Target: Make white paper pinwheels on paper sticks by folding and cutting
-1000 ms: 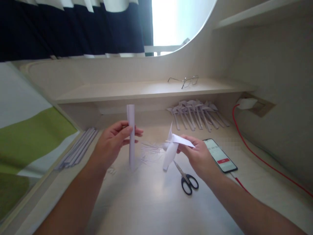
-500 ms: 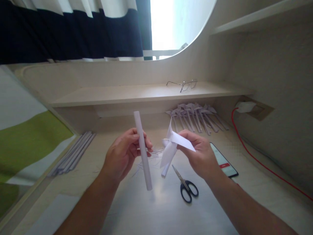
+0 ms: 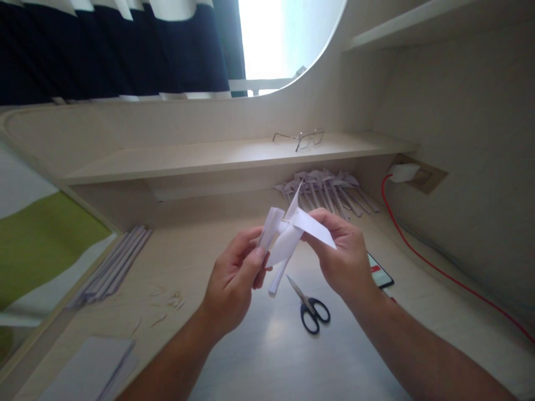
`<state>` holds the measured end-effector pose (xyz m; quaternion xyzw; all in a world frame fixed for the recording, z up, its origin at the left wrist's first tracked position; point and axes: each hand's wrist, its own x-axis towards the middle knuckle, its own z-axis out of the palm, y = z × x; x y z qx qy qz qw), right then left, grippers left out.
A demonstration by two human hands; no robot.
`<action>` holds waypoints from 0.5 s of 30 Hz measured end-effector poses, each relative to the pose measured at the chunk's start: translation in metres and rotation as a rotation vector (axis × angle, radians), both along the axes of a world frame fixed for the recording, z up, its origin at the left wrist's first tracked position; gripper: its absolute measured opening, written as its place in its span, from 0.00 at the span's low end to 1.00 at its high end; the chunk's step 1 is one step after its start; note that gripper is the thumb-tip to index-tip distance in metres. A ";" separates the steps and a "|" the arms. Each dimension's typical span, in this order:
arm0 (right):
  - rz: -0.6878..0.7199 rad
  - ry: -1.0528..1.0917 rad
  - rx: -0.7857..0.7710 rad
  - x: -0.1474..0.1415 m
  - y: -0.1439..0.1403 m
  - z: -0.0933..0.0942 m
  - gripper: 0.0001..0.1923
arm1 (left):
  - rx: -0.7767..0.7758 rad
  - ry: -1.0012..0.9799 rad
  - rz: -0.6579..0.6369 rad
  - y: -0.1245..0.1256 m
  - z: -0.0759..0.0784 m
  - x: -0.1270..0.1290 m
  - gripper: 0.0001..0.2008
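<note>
My left hand [image 3: 234, 281] grips a rolled white paper tube [image 3: 271, 225], tilted so its top end meets the back of a folded white paper pinwheel [image 3: 307, 228]. My right hand [image 3: 341, 256] pinches that pinwheel by one blade, holding it above the desk. The tube's lower end sticks out below my left fingers. The two pieces touch at the pinwheel's centre. Both hands hover over the pale desk [image 3: 267, 356], above a pair of black-handled scissors [image 3: 309, 309].
A row of finished paper pinwheels [image 3: 328, 192] lies under the shelf. Glasses [image 3: 301, 137] rest on the shelf. Rolled tubes [image 3: 111, 267] lie at left, paper sheets [image 3: 90, 370] at front left, small paper scraps [image 3: 167, 303] between. A phone [image 3: 378, 274] and a red cable [image 3: 438, 270] lie at right.
My left hand has swung the paper tube rightward and tilted it, bringing its top end against the pinwheel. My right hand has risen a little. The view has shifted right.
</note>
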<state>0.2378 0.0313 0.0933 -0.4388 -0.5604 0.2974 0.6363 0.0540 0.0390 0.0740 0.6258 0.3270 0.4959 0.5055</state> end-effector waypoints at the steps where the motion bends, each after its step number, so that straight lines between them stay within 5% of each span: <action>1: -0.005 -0.002 0.007 0.000 0.000 -0.001 0.08 | 0.018 0.000 0.009 0.000 -0.002 0.001 0.14; 9: -0.072 -0.018 0.066 0.002 -0.002 -0.008 0.05 | 0.229 0.153 0.112 -0.002 -0.015 0.001 0.17; 15: -0.033 -0.012 -0.003 0.004 0.004 -0.007 0.09 | 0.151 0.095 0.047 0.006 -0.021 0.002 0.18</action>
